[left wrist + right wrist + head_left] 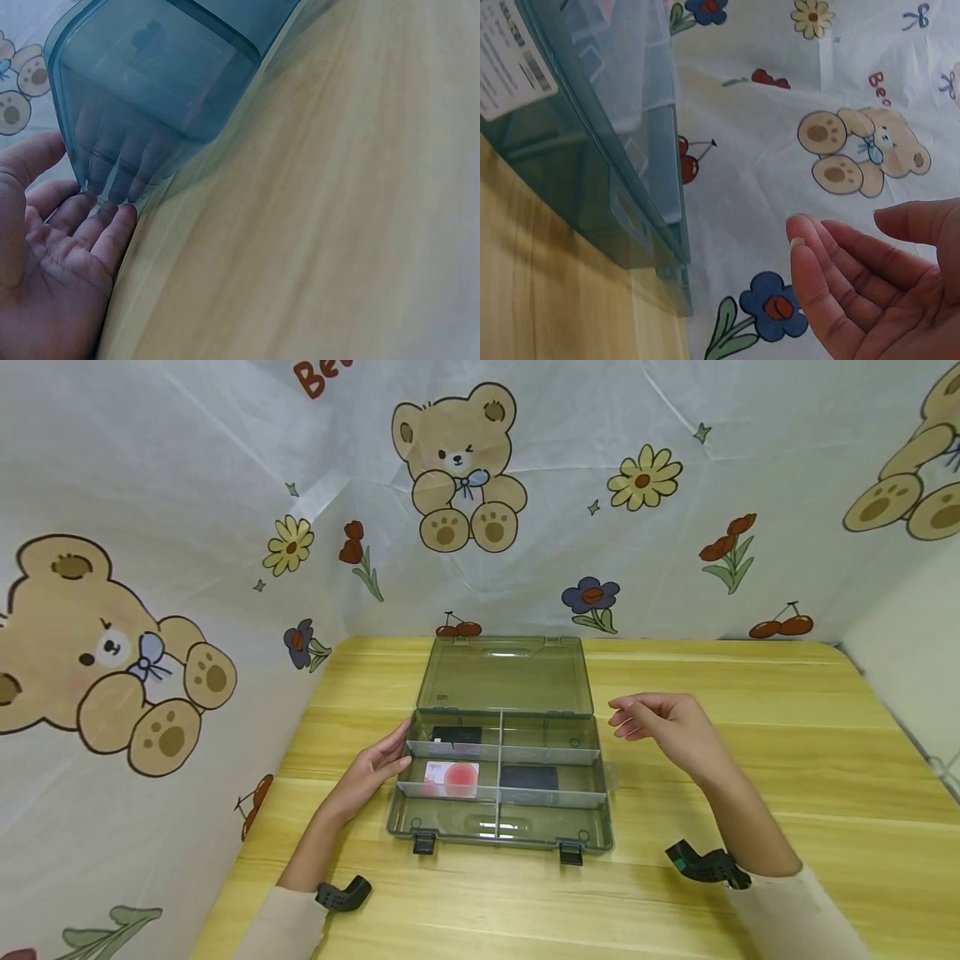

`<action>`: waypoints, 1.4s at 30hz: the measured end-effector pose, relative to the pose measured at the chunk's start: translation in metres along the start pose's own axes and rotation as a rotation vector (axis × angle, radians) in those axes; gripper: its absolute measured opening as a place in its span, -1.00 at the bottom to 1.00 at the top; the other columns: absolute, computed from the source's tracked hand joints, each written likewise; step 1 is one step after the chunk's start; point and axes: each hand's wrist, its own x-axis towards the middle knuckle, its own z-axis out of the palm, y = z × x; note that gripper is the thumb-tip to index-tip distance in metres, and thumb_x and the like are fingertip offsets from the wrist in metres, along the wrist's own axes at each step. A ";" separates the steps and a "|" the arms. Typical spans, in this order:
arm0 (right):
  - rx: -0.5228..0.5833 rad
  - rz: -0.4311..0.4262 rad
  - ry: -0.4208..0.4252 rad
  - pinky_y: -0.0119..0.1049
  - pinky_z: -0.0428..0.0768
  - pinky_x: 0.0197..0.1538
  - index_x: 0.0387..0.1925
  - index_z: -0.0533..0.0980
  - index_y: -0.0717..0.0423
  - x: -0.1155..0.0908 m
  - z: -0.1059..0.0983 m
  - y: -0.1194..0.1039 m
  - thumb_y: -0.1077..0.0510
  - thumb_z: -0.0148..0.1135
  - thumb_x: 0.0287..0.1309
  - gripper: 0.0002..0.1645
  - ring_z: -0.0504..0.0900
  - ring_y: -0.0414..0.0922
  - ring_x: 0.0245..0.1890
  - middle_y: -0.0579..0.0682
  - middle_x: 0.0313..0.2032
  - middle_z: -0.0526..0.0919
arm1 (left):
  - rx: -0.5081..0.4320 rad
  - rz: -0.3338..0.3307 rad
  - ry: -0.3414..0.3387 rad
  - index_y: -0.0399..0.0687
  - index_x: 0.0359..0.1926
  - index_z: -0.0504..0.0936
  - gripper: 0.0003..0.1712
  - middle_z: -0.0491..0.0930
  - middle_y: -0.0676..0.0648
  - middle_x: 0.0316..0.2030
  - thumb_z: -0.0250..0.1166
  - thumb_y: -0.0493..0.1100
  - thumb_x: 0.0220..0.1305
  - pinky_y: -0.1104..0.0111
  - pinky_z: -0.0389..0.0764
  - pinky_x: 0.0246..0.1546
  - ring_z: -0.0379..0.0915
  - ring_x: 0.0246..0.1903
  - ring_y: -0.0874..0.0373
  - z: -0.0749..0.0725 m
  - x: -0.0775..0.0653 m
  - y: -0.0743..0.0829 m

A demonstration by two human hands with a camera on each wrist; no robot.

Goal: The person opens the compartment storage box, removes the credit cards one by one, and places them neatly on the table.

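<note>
Against the translucent box (pixel 450 814), left fingers (pixel 114 238) rest spread; right fingers (pixel 819 291) curve loosely.

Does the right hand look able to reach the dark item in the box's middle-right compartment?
Probably yes: the right hand is empty, and the open lid leaves the dark item accessible from above.

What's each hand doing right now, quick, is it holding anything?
Left hand: open, touching the side of the green box.
Right hand: open, holding nothing.
</note>
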 end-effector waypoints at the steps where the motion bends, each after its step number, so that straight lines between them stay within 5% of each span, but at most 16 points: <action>1: 0.000 0.004 -0.008 -0.27 0.75 -0.12 0.09 0.62 0.32 0.000 0.002 -0.001 0.03 0.06 0.54 -0.55 0.77 0.00 -0.23 0.28 -0.16 0.73 | 0.000 -0.001 -0.001 0.05 0.61 0.07 -0.25 -0.11 -0.03 0.60 0.16 -0.20 0.53 0.54 0.18 0.38 -0.17 0.55 -0.11 0.000 0.000 0.000; 16: 0.012 -0.027 -0.134 -0.07 0.75 -0.09 0.09 0.63 0.31 0.007 0.030 -0.011 0.14 0.10 0.52 -0.64 0.74 0.19 -0.22 0.28 -0.18 0.74 | 0.004 0.027 -0.015 -0.04 0.61 0.05 -0.25 -0.12 -0.08 0.60 0.14 -0.23 0.54 0.54 0.18 0.38 -0.19 0.55 -0.17 -0.001 0.006 -0.001; 24: 0.096 0.001 -0.252 0.03 0.72 -0.02 0.08 0.62 0.36 0.016 0.040 -0.025 0.15 0.12 0.50 -0.64 0.76 0.09 -0.21 0.21 -0.15 0.75 | -0.002 0.018 -0.010 0.00 0.61 0.05 -0.24 -0.12 -0.04 0.60 0.15 -0.22 0.54 0.54 0.18 0.38 -0.19 0.55 -0.11 -0.002 0.005 0.000; 42: 0.341 0.107 -0.456 -0.05 0.61 0.22 0.31 0.42 0.41 0.040 0.063 -0.047 0.10 -0.09 0.60 -0.49 0.56 0.24 0.21 0.27 0.19 0.60 | -0.020 -0.004 0.003 0.03 0.61 0.06 -0.24 -0.12 -0.02 0.60 0.17 -0.20 0.53 0.54 0.17 0.37 -0.20 0.56 -0.08 0.002 0.001 0.001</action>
